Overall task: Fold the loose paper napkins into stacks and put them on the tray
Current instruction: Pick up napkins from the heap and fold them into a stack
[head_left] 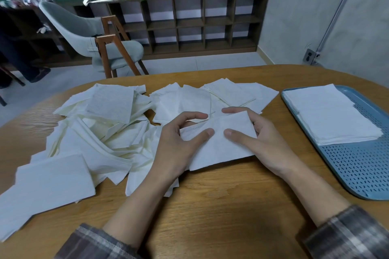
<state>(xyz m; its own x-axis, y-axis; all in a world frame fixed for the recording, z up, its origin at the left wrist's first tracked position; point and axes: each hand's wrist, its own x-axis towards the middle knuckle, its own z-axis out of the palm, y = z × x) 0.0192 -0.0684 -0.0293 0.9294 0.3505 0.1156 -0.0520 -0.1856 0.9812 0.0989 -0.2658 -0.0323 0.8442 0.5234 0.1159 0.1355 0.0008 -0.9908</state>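
White paper napkin [219, 147] lies crosswise on the wooden table [210, 206] between the left hand [176, 149] and right hand [263, 145], each pinching its far edge, thumbs on top; the blue tray [357, 170] with its stack [330, 113] sits rightward, nearer the right hand

The bench [221, 206] is wood, grained with a slight sheen. The napkins [109, 132] are soft, matt, faintly embossed paper. The tray [357, 166] is smooth blue plastic, perforated. The sleeves [347, 235] are plaid cloth.
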